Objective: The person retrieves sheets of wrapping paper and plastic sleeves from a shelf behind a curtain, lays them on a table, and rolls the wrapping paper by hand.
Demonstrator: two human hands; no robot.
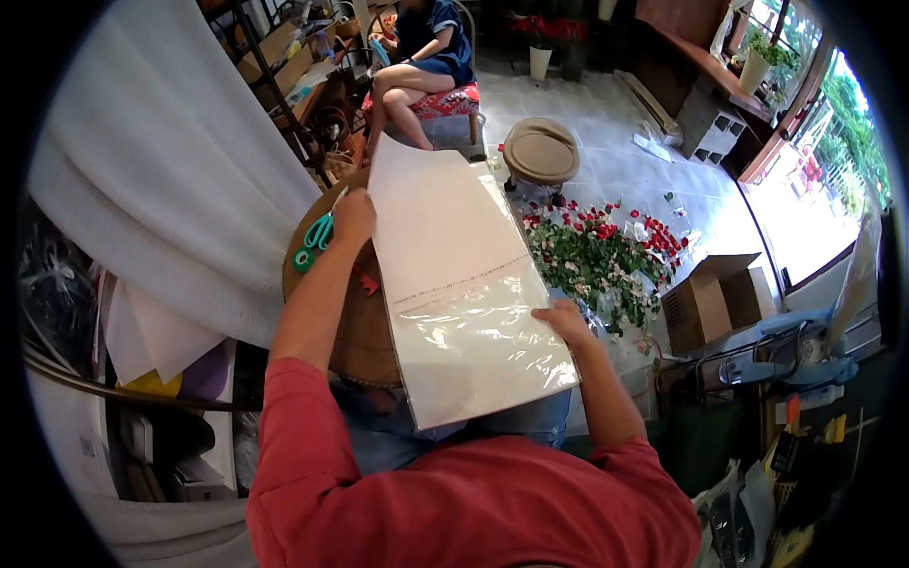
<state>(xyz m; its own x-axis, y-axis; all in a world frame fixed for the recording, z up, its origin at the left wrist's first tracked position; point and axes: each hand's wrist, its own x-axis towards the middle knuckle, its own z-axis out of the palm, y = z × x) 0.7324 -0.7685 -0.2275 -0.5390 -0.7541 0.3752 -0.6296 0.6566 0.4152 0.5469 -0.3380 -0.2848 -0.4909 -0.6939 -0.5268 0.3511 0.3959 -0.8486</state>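
A large pack of white paper sheets (445, 227) in a clear plastic sleeve lies tilted across my lap and the round wooden table (365, 331). My left hand (355, 218) is closed on the pack's left edge, near its far end. On the right edge, closer to me, my right hand (565, 324) grips the shiny plastic with the thumb on top. Green-handled scissors (320, 231) and a small green roll (303, 259) rest on the table beside my left forearm. A small red item (365, 281) shows partly from behind that forearm.
Many red roses (606, 246) with leaves lie on the tiled floor to the right, near an open cardboard box (720, 298). Beyond them stands a round beige stool (541, 151). Another person (426, 57) sits on a chair ahead. A white curtain (170, 170) hangs at the left.
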